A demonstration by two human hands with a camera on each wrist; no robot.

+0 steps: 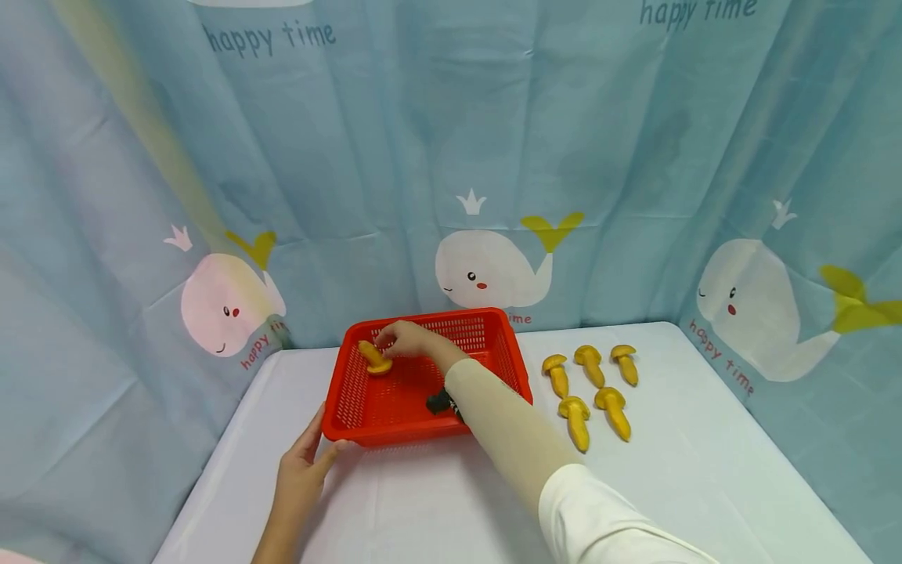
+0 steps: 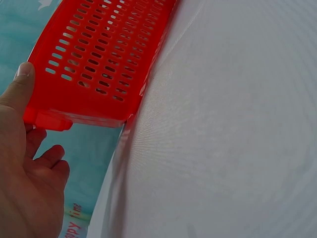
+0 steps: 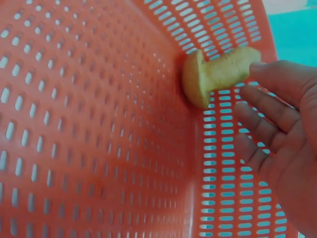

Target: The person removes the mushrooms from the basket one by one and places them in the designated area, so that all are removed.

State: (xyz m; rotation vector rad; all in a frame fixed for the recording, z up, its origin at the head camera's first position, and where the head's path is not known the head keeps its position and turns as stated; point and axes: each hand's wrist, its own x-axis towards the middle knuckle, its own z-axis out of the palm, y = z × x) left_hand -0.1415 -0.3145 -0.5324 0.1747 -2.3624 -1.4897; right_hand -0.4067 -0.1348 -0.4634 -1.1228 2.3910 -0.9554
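A yellow mushroom [image 1: 377, 360] leans in the left part of a red perforated basket [image 1: 423, 431], cap low and stem up along the wall. My right hand [image 1: 405, 339] reaches into the basket beside it. In the right wrist view the thumb tip of this hand [image 3: 285, 111] overlaps the stem end of the mushroom [image 3: 225, 69], while the other fingers are loosely bent below the stem. My left hand [image 1: 303, 462] grips the basket's near left corner. In the left wrist view, the thumb of that hand [image 2: 29, 163] lies against the basket wall [image 2: 54, 94].
Several more yellow mushrooms, one of them a front mushroom [image 1: 578, 427], lie in two rows on the white table [image 1: 705, 470], right of the basket. A dark wrist camera [image 1: 438, 402] sits at my right wrist. Behind the table hangs a blue whale-print curtain [image 1: 380, 157].
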